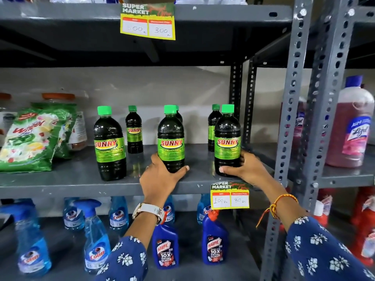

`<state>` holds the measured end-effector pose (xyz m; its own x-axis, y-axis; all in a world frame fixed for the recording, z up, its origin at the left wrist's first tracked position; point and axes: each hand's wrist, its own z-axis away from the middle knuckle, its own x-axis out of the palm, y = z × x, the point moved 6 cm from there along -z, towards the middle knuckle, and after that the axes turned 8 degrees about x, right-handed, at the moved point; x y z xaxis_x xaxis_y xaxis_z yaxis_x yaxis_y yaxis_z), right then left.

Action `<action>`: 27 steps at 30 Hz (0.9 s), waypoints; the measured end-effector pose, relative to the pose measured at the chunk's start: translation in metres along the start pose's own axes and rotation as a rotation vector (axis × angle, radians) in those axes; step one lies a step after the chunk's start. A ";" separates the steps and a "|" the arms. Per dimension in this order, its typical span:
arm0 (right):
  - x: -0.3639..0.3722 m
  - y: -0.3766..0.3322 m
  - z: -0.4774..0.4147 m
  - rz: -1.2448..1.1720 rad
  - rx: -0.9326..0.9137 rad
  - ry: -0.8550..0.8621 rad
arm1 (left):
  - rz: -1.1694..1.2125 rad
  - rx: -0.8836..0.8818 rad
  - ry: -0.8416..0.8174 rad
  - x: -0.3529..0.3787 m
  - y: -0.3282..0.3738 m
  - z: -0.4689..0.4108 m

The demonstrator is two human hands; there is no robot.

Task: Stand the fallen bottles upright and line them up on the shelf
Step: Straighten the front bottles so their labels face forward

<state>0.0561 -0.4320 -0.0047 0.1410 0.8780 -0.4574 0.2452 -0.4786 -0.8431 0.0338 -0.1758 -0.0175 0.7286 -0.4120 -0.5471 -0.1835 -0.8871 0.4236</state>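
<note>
both hands on upright sunny bottles, middle shelf.
my left hand is clamped round the centre sunny bottle; my right hand grips the one at 3 o'clock. a third front bottle stands free at 9 o'clock on the grey shelf.

Bare shelf lies open between the front bottles, while smaller bottles crowd the back.

Three bottles stand upright along the shelf front; three more, one mostly hidden, stand behind. A detergent bag lies to their left.
</note>
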 end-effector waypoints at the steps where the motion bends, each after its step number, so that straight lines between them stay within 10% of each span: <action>1: 0.000 0.001 -0.001 0.002 0.000 -0.004 | 0.003 -0.004 -0.003 0.000 0.000 0.000; 27: 0.000 0.002 0.003 0.030 0.028 -0.037 | 0.025 0.003 -0.104 -0.002 0.001 0.006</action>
<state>0.0534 -0.4326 -0.0079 0.1123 0.8630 -0.4927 0.2147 -0.5051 -0.8359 0.0280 -0.1778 -0.0206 0.6515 -0.4534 -0.6083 -0.2029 -0.8767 0.4362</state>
